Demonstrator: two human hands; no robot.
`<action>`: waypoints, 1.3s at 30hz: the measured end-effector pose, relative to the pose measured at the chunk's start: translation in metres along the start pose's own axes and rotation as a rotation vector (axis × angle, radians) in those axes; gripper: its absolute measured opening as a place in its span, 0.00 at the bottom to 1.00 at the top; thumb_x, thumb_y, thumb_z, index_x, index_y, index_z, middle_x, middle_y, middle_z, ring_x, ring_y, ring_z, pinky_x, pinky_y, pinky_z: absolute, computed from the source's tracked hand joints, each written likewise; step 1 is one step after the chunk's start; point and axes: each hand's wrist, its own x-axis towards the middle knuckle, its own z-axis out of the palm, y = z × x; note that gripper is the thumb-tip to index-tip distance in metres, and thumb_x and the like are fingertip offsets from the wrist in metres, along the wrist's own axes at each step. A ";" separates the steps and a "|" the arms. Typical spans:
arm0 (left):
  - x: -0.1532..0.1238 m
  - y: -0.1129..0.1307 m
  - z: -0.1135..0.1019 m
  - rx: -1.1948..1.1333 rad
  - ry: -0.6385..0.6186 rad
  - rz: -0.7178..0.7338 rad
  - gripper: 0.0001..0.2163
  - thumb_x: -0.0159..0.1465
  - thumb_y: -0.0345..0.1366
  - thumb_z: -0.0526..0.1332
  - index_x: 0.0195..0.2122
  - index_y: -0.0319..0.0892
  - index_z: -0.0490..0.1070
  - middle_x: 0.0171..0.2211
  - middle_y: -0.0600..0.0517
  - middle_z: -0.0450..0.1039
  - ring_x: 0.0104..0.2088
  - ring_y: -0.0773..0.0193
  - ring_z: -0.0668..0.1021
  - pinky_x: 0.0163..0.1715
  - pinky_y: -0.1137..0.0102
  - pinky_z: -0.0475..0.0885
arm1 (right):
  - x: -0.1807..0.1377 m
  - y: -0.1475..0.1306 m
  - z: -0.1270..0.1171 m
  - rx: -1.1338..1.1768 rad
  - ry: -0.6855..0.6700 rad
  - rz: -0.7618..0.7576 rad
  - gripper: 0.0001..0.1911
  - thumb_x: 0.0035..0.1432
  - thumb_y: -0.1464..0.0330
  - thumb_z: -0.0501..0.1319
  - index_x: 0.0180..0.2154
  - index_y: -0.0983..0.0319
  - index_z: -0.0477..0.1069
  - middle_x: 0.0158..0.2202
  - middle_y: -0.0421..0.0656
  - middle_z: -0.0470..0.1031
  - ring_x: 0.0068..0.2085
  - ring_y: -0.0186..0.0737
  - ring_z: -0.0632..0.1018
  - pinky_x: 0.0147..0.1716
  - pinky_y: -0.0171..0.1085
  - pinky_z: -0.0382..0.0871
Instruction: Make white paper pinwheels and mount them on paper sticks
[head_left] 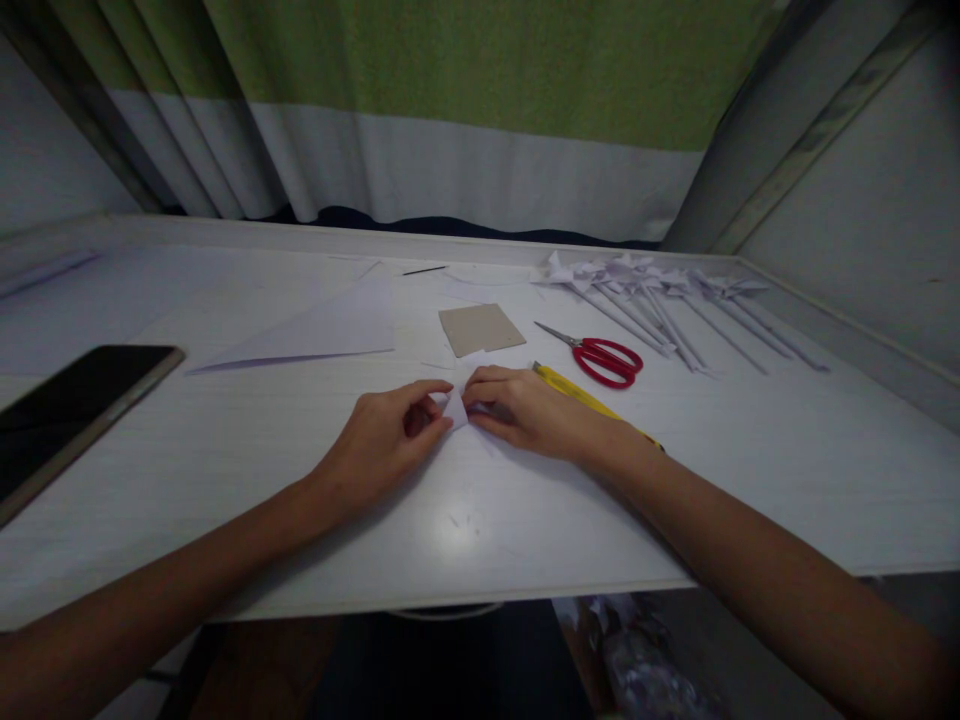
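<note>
Between my two hands, just above the white table, is a small folded piece of white paper (455, 408). My left hand (394, 425) pinches its left side between thumb and fingers. From the other side, my right hand (517, 405) closes on the paper too, its fingers partly hiding it. A yellow utility knife (574, 388) lies beside my right hand, its far part covered by the wrist. Just beyond the hands is a square of grey-brown cardboard (481, 328). Scissors with red handles (607, 362) rest to the right of it.
Several rolled-paper sticks with folded paper tops (637, 290) lie at the back right. On the left are a folded white sheet (315, 325) and a phone (82, 410). A thin black stick (424, 270) lies near the back edge, before a green and white curtain (480, 90).
</note>
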 end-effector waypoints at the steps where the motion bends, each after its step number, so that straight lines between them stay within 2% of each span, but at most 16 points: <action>1: 0.000 0.000 0.000 -0.026 0.006 -0.021 0.13 0.57 0.34 0.54 0.43 0.36 0.64 0.26 0.53 0.72 0.23 0.69 0.71 0.25 0.73 0.66 | 0.000 0.000 0.000 -0.007 0.000 0.005 0.08 0.54 0.75 0.51 0.34 0.66 0.68 0.37 0.45 0.68 0.38 0.33 0.68 0.40 0.33 0.61; 7: 0.002 0.001 0.001 -0.023 -0.003 -0.037 0.09 0.58 0.35 0.53 0.34 0.37 0.68 0.25 0.53 0.71 0.24 0.69 0.71 0.26 0.73 0.65 | 0.000 0.000 0.000 -0.045 0.000 0.008 0.08 0.55 0.74 0.51 0.35 0.66 0.67 0.36 0.44 0.68 0.38 0.33 0.68 0.39 0.32 0.60; 14: 0.003 -0.001 0.000 0.014 -0.042 0.008 0.09 0.57 0.33 0.54 0.34 0.39 0.71 0.29 0.52 0.72 0.27 0.68 0.71 0.30 0.73 0.65 | -0.001 -0.001 0.001 -0.041 0.020 0.097 0.08 0.54 0.72 0.52 0.38 0.65 0.63 0.35 0.43 0.69 0.33 0.32 0.67 0.34 0.32 0.59; 24: 0.003 -0.004 0.003 0.045 -0.033 0.153 0.08 0.57 0.30 0.54 0.33 0.39 0.73 0.33 0.51 0.71 0.30 0.69 0.71 0.31 0.74 0.66 | -0.001 0.000 0.001 -0.034 0.024 0.081 0.09 0.54 0.72 0.52 0.39 0.66 0.63 0.36 0.43 0.69 0.33 0.32 0.67 0.33 0.31 0.58; 32: -0.002 -0.009 0.008 0.123 -0.030 0.297 0.11 0.60 0.32 0.50 0.37 0.37 0.71 0.37 0.48 0.67 0.34 0.67 0.71 0.37 0.72 0.67 | -0.001 -0.001 0.002 -0.052 0.028 0.077 0.08 0.54 0.72 0.52 0.38 0.65 0.63 0.36 0.43 0.69 0.34 0.32 0.68 0.34 0.31 0.58; 35: -0.004 -0.010 0.008 0.166 -0.040 0.333 0.12 0.60 0.35 0.51 0.39 0.36 0.70 0.38 0.47 0.66 0.35 0.67 0.70 0.37 0.71 0.67 | -0.001 -0.001 0.001 -0.047 0.024 0.089 0.08 0.54 0.72 0.52 0.38 0.65 0.63 0.36 0.43 0.69 0.34 0.32 0.68 0.34 0.32 0.58; 39: -0.005 -0.012 0.012 0.221 0.006 0.377 0.12 0.61 0.34 0.50 0.41 0.36 0.69 0.38 0.46 0.65 0.33 0.67 0.69 0.36 0.70 0.68 | -0.001 0.000 0.001 -0.046 0.022 0.083 0.08 0.54 0.72 0.52 0.38 0.65 0.63 0.35 0.43 0.69 0.33 0.32 0.67 0.33 0.31 0.58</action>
